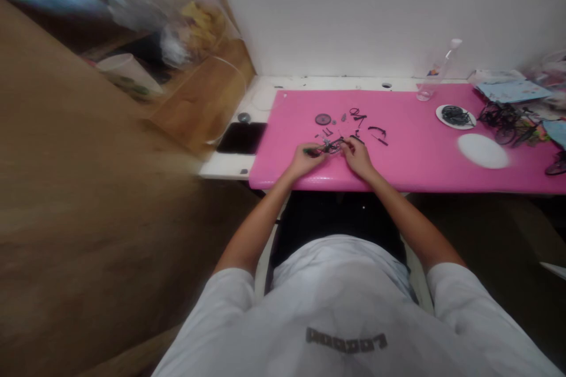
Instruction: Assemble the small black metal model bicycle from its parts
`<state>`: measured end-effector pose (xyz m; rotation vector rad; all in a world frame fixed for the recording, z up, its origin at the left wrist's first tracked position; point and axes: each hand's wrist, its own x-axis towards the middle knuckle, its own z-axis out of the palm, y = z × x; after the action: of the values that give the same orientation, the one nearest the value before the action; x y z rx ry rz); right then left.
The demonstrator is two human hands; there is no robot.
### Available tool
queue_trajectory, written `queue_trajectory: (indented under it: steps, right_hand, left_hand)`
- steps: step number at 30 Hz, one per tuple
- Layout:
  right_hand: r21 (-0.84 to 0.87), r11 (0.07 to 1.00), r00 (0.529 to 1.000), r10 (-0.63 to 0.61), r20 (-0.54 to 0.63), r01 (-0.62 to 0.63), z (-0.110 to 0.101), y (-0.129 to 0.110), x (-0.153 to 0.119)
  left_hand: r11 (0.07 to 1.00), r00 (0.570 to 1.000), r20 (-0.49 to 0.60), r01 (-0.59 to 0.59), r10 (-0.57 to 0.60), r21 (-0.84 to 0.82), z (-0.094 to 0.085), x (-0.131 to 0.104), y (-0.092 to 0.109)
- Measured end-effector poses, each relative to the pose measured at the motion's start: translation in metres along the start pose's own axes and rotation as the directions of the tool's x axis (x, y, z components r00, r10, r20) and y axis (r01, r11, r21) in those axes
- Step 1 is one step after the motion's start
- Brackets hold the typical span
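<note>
Near the front edge of the pink-covered table [283, 174], both hands work on a small dark model bicycle part [335, 145], whose exact shape is too small to make out. Closed around its left end is my left hand [306, 160]. The fingers of my right hand [358, 157] pinch its right side. Just beyond the hands lie a round dark wheel [322, 119], a thin black piece with a loop [358, 115] and a curved black strip [377, 130]. Several tinier parts are scattered among them.
To the right are a white plate of dark small parts [457, 117], a white oval disc [483, 151] and several model bicycles [504, 123]. A clear bottle [435, 73] stands at the back. A black flat device [241, 138] lies left; a wooden panel [88, 147] borders that side.
</note>
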<state>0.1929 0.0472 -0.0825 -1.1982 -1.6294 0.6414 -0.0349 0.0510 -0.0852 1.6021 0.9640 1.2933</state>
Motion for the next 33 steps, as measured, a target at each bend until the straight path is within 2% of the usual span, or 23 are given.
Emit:
queue_trajectory:
  steps: [13,22,33]
  right_hand:
    - [0.006,1.0,1.0,0.017,0.022,-0.017,-0.0019,-0.0018,-0.0002]
    - [0.01,1.0,1.0,0.014,0.008,-0.015,-0.0015,-0.0013,0.0]
    - [-0.015,1.0,1.0,-0.011,0.005,0.011,-0.001,-0.0011,-0.0003]
  left_hand:
    - [0.999,0.999,0.017,-0.028,0.027,0.032,-0.0006,0.0008,0.0018]
    - [1.0,1.0,0.004,-0.017,0.017,0.013,-0.0014,0.0012,-0.006]
    - [1.0,1.0,0.022,-0.004,0.004,0.008,-0.0014,0.0002,-0.0009]
